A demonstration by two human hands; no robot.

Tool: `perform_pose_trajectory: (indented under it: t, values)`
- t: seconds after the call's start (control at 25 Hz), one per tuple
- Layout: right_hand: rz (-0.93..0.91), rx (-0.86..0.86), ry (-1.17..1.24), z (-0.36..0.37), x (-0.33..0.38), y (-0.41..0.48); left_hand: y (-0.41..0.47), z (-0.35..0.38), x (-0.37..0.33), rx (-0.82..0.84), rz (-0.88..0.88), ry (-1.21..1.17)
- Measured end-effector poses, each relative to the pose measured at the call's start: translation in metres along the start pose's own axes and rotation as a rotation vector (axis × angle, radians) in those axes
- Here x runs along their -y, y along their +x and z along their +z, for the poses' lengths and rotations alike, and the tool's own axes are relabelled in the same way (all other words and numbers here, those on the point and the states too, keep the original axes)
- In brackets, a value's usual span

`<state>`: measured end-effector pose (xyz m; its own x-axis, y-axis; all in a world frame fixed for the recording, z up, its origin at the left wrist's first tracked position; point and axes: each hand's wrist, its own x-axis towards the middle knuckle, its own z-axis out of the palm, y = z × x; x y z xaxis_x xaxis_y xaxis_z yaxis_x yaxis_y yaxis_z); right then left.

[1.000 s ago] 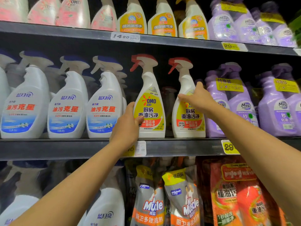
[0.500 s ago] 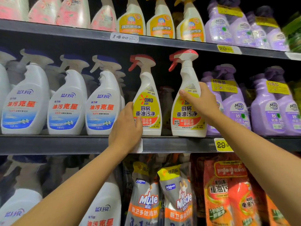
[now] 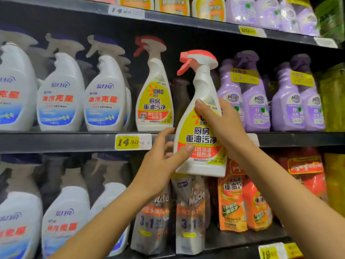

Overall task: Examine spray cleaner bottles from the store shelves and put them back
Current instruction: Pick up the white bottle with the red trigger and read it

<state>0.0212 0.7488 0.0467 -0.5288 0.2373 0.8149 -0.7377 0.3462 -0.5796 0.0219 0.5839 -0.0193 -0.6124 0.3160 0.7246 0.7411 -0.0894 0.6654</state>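
The shelf [image 3: 56, 143] was packed: three blue-capped white sprays [image 3: 61, 98] up front, at least four purple ones [image 3: 257, 107], and one red-trigger twin [image 3: 154, 101] standing there. The bottle [image 3: 201, 135] was off the shelf, upright, out in front of its edge. Rigid plastic, probably full so a bit hefty, maybe slick, so I'd grab the waist under the neck. The right hand [image 3: 222, 128] had its fingers wrapped there, and the left hand [image 3: 160, 165] pinched the lower side, thumb on the label

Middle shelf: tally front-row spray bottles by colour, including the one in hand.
White plastic spray bottles with blue triggers: 3
White plastic yellow-label spray bottles with red triggers: 2, counting the held bottle in left hand and right hand
Purple plastic spray bottles: 4
Total: 9, rear rows excluded
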Motion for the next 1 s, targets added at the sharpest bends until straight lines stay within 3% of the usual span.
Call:
perform_pose_trajectory:
  t: [0.16, 0.48, 1.0]
  values:
    - [0.027, 0.026, 0.054, 0.009, -0.022, -0.067, -0.057, 0.009, 0.036, 0.044, -0.14, -0.191]
    - [0.035, 0.17, 0.099, 0.017, -0.062, -0.192, -0.175, 0.019, 0.085, -0.001, -0.399, -0.305]
    - [0.51, 0.334, 0.283, 0.003, -0.11, -0.296, -0.28, 0.041, 0.119, -0.038, -0.638, -0.35]
